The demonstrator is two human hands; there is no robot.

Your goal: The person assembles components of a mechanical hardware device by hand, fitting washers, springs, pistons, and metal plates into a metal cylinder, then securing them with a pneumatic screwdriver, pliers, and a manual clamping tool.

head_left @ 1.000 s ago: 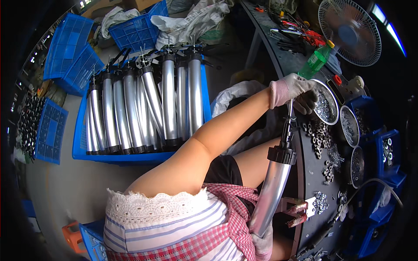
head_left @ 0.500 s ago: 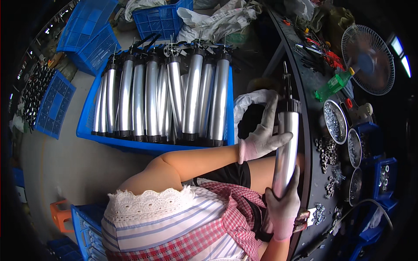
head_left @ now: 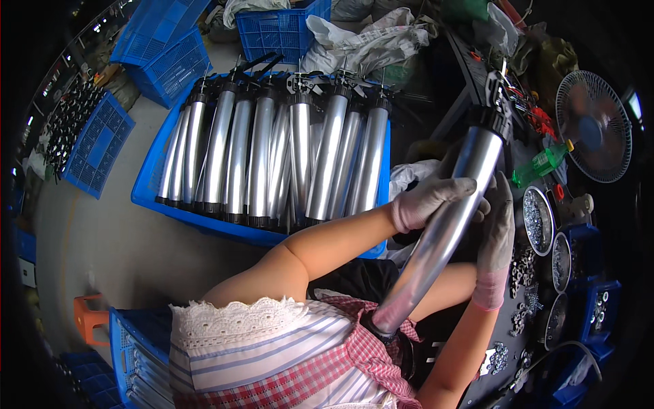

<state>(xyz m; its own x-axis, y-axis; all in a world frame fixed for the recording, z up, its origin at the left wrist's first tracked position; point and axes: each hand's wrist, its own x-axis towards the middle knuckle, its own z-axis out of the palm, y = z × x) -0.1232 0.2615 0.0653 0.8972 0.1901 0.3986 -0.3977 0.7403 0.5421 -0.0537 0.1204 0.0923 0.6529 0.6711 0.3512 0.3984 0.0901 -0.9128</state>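
Note:
A silver metal tube (head_left: 453, 198) with black end caps slants up and to the right, its lower end against my checked apron. Metal lever parts and a thin rod stick out beyond its upper cap. My left hand (head_left: 432, 201), in a grey-white glove, is wrapped round the upper half of this tube. Just right of the tube, my gloved right hand (head_left: 496, 235) has its fingers stretched upward; whether it touches the tube I cannot tell. Several similar tubes stand close together in a blue crate (head_left: 259, 235) to the left.
On the dark workbench at the right are metal bowls (head_left: 538, 221) of small hardware, loose nuts, a green bottle (head_left: 541, 165) and a fan (head_left: 591, 129). Blue bins (head_left: 603, 310) line its far side. An orange stool (head_left: 90, 320) and more blue crates (head_left: 167, 68) stand on the left.
The tube has tilted to the right at its top and come lower toward my lap. My left hand has closed round it; my right hand has left its lower end and moved up beside it.

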